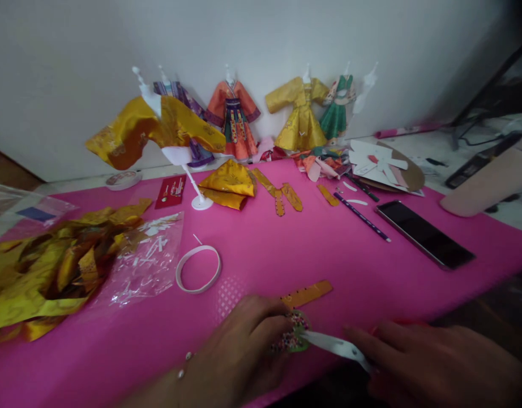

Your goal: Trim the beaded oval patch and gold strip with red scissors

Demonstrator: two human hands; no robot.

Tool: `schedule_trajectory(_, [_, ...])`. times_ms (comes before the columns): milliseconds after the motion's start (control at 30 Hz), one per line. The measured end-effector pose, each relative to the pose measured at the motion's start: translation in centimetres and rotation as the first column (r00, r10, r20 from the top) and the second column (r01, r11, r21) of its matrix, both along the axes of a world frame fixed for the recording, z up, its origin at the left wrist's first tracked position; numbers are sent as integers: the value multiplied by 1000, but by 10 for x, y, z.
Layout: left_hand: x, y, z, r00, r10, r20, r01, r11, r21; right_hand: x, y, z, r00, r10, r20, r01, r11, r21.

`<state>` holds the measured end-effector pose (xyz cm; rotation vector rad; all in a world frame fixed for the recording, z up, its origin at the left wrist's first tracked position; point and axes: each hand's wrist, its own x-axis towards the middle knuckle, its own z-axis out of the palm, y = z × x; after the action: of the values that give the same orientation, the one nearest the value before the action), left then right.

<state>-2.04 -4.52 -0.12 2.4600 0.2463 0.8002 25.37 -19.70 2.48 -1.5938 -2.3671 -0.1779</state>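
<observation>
My left hand (pixel 248 345) is closed on a small patterned fabric piece (pixel 295 322) with dark and pink dots and a green edge. In my right hand (pixel 439 362) is a pair of scissors (pixel 333 343), its pale blades pointing left and a bit of red handle showing. The blade tips meet the green edge of the piece; I cannot tell whether they are apart. Just beyond my left fingers lies a mustard strip (pixel 309 293) with small marks. My left fingertips are partly hidden, and the right hand is dark and blurred.
A pink mat (pixel 252 243) covers the table. Gold fabric (pixel 52 266) and a clear bag of scraps (pixel 150 266) lie left, near a roll of tape (pixel 199 269). A phone (pixel 424 233) and pen (pixel 362 217) lie right. Dressed doll stands (pixel 233 119) line the wall.
</observation>
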Motion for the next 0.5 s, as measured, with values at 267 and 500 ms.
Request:
schedule_trajectory(267, [0, -1, 3, 1000, -5, 6, 5, 1000, -2, -3, 1, -1, 1000, 0, -22, 0, 1000, 23])
schedule_trajectory(500, [0, 0, 3, 1000, -6, 4, 6, 1000, 11, -4, 1, 2, 1000, -6, 1, 6, 1000, 15])
